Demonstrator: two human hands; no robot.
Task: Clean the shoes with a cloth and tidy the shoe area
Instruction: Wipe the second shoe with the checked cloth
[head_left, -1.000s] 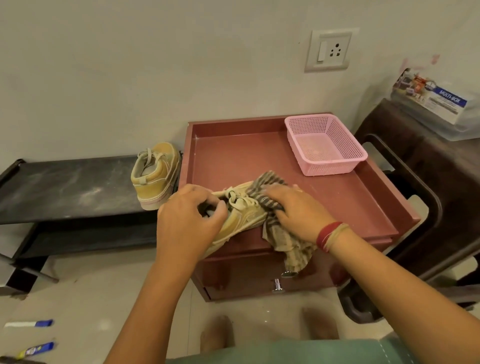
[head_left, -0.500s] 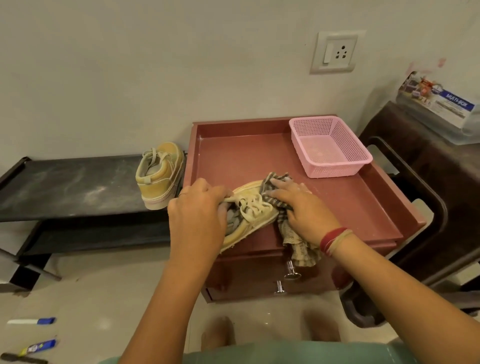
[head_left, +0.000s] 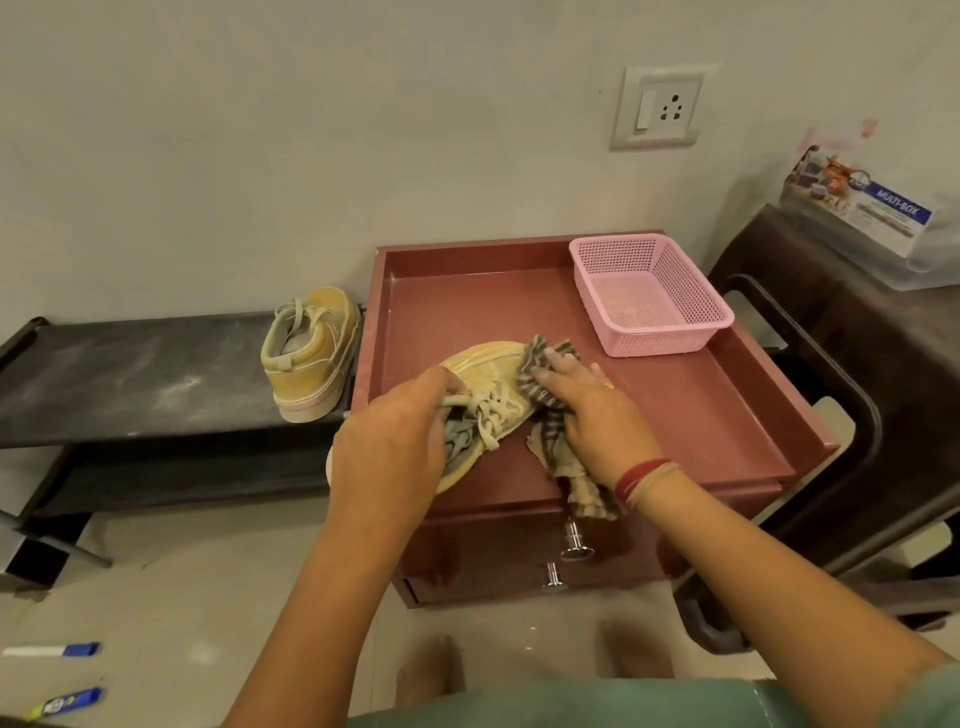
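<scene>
Left hand (head_left: 387, 441) grips the shoe (head_left: 493, 364), toe toward the wall; flat right hand (head_left: 592, 410) presses the cloth (head_left: 587, 499). The box (head_left: 883, 213) says "MULTI-BOX".

Blue label on clear plastic box (head_left: 878, 218), right edge: "MULTI-BOX"; smaller print unreadable.

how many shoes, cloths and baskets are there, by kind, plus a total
shoes: 2, the held shoe on the cabinet and the other shoe on the rack
striped cloth: 1
pink basket: 1
total: 4
</scene>
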